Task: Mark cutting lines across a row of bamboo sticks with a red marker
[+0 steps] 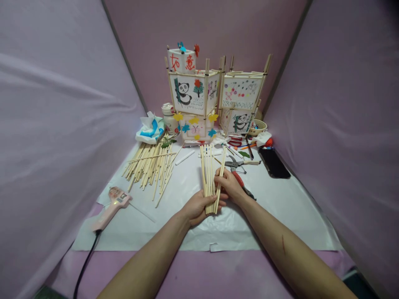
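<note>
My left hand (pixel 197 206) is closed round the lower end of a small bundle of thin wooden sticks (pixel 208 174), its thumb lying across them. The sticks stand upright and fan out slightly at the top. My right hand (pixel 230 186) pinches another wooden stick or two (pixel 221 172) at the right side of the bundle; the lower ends meet at the left hand's thumb. Just right of my right hand lie pruning shears (pixel 238 177) with red handles. A large pile of similar sticks (pixel 148 166) lies to the left on the white sheet.
A pink glue gun (pixel 114 207) with a black cord lies at the left. Two paper lanterns with stick frames, one with a panda (pixel 187 95) and another (pixel 241 93), stand at the back. A phone (pixel 274 162), tissue pack (pixel 151 129), white bottle (pixel 169 118) and basket (pixel 258 128) surround the work area.
</note>
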Demonstrator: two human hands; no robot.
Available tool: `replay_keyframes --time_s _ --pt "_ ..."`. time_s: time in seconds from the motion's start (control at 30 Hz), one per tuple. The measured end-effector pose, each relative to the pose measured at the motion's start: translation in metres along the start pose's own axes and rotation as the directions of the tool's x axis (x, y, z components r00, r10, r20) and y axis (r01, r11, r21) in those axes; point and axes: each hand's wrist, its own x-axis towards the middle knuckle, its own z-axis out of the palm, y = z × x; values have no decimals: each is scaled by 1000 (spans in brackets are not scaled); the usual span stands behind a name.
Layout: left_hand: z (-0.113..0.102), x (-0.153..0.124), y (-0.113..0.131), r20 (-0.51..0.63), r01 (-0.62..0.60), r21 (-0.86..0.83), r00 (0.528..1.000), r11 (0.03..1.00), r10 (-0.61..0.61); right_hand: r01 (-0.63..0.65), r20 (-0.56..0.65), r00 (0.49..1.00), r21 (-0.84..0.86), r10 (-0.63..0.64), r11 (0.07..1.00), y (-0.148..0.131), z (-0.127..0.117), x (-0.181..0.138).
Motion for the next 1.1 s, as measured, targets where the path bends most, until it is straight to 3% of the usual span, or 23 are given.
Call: replay_keyframes --time_s 0.2,0.47,0.67,0.93,1.1 --pt "-2 0 -1 24 13 17 1000 1000 -13 -6 23 1000 -59 7 998 0 1 -1" --pt "-3 -1 0 49 20 7 999 1000 -20 -10 -81 997 -55 5 998 1 4 -1" --pt "-4 -2 0 98 50 53 994 997 -55 -20 21 1000 -1 20 1000 3 3 -1" --pt "0 -3 1 103 69 5 992 998 -69 -19 -21 1000 -51 17 999 3 7 -3" --pt "2 -6 3 143 82 18 986 996 -84 37 26 999 -46 -35 998 -1 6 -4"
